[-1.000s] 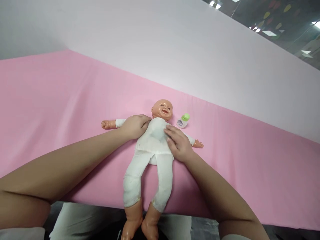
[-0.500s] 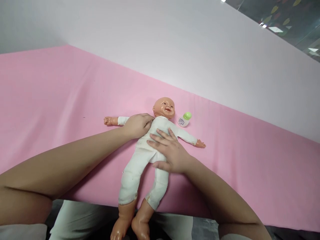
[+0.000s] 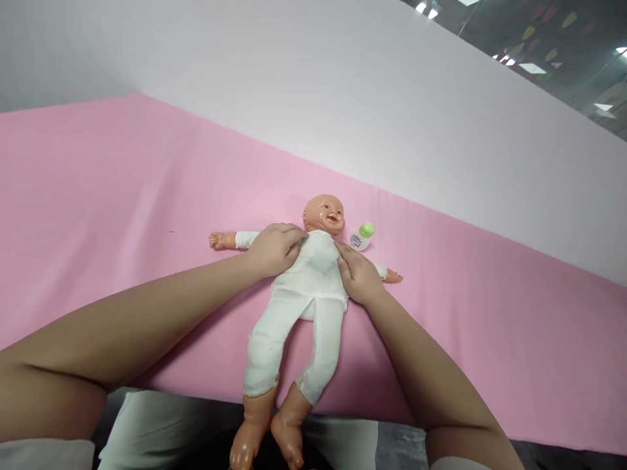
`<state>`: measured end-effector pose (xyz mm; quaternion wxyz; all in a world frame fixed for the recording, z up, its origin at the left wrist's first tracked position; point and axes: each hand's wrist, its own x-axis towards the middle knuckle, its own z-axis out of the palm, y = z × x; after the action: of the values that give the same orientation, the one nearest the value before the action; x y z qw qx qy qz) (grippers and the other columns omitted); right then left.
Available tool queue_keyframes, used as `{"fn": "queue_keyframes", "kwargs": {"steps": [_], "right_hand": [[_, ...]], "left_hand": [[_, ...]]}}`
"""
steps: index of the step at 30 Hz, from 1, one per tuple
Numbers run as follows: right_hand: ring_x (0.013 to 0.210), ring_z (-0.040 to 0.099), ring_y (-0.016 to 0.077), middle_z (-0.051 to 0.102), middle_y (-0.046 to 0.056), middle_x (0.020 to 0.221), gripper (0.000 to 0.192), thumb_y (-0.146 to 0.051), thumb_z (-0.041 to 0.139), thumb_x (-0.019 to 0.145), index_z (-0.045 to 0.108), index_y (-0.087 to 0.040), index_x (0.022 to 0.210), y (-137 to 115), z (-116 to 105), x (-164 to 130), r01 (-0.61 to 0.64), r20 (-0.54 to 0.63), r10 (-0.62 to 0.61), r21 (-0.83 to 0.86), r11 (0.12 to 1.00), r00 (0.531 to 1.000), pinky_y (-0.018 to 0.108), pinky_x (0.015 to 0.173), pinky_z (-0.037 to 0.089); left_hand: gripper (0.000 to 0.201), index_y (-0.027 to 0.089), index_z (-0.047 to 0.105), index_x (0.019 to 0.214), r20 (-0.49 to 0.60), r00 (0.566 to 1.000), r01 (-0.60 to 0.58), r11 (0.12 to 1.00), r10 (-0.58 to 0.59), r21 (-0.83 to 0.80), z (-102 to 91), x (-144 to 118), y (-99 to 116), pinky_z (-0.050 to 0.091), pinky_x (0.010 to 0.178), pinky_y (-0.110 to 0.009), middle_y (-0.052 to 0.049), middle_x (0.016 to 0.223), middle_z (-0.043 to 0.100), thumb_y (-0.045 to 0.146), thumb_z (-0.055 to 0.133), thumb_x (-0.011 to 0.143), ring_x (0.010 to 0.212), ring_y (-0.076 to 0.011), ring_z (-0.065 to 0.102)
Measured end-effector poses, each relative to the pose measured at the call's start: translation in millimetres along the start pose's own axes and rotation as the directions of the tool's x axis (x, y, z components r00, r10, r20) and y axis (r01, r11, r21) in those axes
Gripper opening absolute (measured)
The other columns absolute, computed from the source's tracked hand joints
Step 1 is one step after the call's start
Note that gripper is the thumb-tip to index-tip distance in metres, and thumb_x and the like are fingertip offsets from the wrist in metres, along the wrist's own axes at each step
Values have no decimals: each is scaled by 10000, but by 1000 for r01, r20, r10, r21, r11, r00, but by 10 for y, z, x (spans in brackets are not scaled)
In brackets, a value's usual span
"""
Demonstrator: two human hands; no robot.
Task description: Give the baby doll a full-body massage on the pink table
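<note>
A baby doll (image 3: 318, 261) lies face up, with a hard plastic head, hands and feet and a white cloth body. There is a faint bluish patch on its chest. My left hand (image 3: 278, 250) rests over the doll's shoulder at picture left, its fingers together and curled round that side. My right hand (image 3: 361, 274) is at the opposite side of the chest, fingers bent round the shoulder and upper arm, covering part of the sleeve. Just beyond it is a small clear bottle (image 3: 360, 241) with a green cap and a printed label.
Pink cloth (image 3: 161, 170) covers the table. The doll's feet (image 3: 289, 434) hang past its near edge, above my legs. A pale wall or panel (image 3: 313, 85) rises behind the table. Glass with reflected lights (image 3: 539, 59) shows at upper right.
My right hand has slid from the doll's belly, where its fingers were spread, up and outward to the shoulder. My left hand keeps its place. The doll's legs have shifted slightly right.
</note>
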<state>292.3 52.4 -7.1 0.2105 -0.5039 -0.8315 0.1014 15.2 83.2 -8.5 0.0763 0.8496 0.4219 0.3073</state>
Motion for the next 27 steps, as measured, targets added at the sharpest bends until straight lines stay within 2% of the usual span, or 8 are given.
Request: {"fn": "queue_keyframes", "kwargs": {"steps": [4, 6, 8, 11, 15, 19, 22, 27], "right_hand": [[1409, 631, 267, 657, 98, 1548, 671, -68, 436, 942, 533, -186, 1595, -27, 53, 45, -109, -9, 109, -150, 983, 994, 440, 1230, 469], [1374, 650, 277, 681, 109, 1515, 675, -58, 441, 927, 541, -174, 1585, -47, 62, 55, -138, -5, 140, -215, 967, 990, 436, 1205, 480], [1333, 667, 293, 702, 128, 1478, 651, -77, 441, 940, 545, -155, 1578, -62, 60, 53, -146, -11, 148, -250, 957, 989, 441, 1174, 494], [1283, 680, 303, 733, 136, 1413, 635, -92, 437, 945, 554, -142, 1567, -68, 55, 41, -133, -12, 135, -257, 957, 991, 443, 1143, 503], [1221, 687, 312, 764, 130, 1324, 617, -117, 460, 939, 585, -166, 1542, -51, 60, 28, -103, 5, 107, -220, 970, 994, 452, 1099, 521], [1228, 676, 315, 752, 135, 1348, 637, -121, 478, 918, 585, -171, 1544, -24, 66, 23, -86, -1, 87, -178, 980, 996, 469, 1108, 522], [1253, 663, 320, 737, 141, 1382, 644, -128, 480, 916, 580, -163, 1551, -21, 69, 14, -81, -12, 81, -161, 984, 997, 485, 1136, 509], [1291, 648, 324, 728, 152, 1386, 619, -146, 460, 944, 573, -150, 1553, -37, 102, -33, -65, -42, 61, -127, 990, 997, 512, 1176, 495]], "left_hand": [[358, 283, 753, 1234, -82, 957, -289, 930, 278, -227, -72, -143, 320, 573, 1049, -476, -109, 1201, 796, 353, 475, 1019, 1115, -284, 729], [322, 243, 743, 1228, -76, 873, -471, 790, 482, -393, -115, -242, 536, 589, 1019, -452, -116, 1181, 805, 320, 521, 1008, 1097, -273, 750], [328, 227, 732, 1275, -1, 806, -516, 702, 592, -490, -139, -330, 710, 544, 1114, -457, -115, 1233, 803, 321, 559, 1012, 1168, -278, 746], [475, 230, 685, 1427, 141, 775, -487, 724, 616, -488, -120, -388, 797, 402, 1274, -507, -126, 1451, 716, 444, 620, 1008, 1364, -322, 662], [634, 283, 583, 1579, 280, 812, -413, 843, 512, -344, -57, -312, 627, 214, 1362, -569, -104, 1653, 541, 575, 604, 1017, 1586, -355, 436], [664, 315, 463, 1667, 320, 857, -345, 911, 404, -225, -37, -177, 358, 104, 1369, -614, -87, 1757, 370, 571, 529, 1058, 1663, -348, 277], [646, 289, 404, 1697, 304, 890, -302, 939, 340, -164, -28, -111, 200, 111, 1370, -604, -93, 1754, 376, 507, 466, 1092, 1665, -315, 282], [559, 196, 553, 1599, 209, 935, -267, 956, 287, -119, -8, -71, 62, 278, 1356, -483, -109, 1691, 485, 402, 379, 1110, 1623, -264, 384]]}}
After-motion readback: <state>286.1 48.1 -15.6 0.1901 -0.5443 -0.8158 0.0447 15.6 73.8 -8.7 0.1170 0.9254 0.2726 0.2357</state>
